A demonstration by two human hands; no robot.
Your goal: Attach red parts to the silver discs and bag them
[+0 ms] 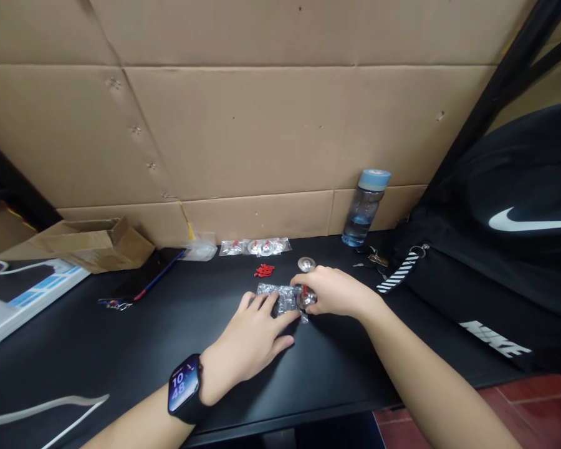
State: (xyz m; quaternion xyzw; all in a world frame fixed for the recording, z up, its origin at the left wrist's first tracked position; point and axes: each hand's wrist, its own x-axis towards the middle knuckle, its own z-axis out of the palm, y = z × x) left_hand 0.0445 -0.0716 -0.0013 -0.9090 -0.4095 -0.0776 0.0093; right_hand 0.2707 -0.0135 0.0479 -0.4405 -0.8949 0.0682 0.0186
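My left hand (257, 337) lies with fingers spread over a crinkled clear plastic bag (287, 298) on the black desk. My right hand (334, 292) has its thumb and fingers closed around a shiny domed metal disc (305, 300) at the bag's right end. Something red shows on top of that disc; whether the disc is partly inside the bag I cannot tell. A second metal disc (306, 264) is just beyond my right fingers. A small heap of red pieces (264, 270) lies beyond the bag.
Several clear packets (257, 247) with silver discs and red bits line the cardboard wall. At the left are an open cardboard box (98, 243), a dark phone (144, 274) and a power strip (37, 296). A water bottle (363, 209), keys (374, 259) and a black bag (486, 262) stand right.
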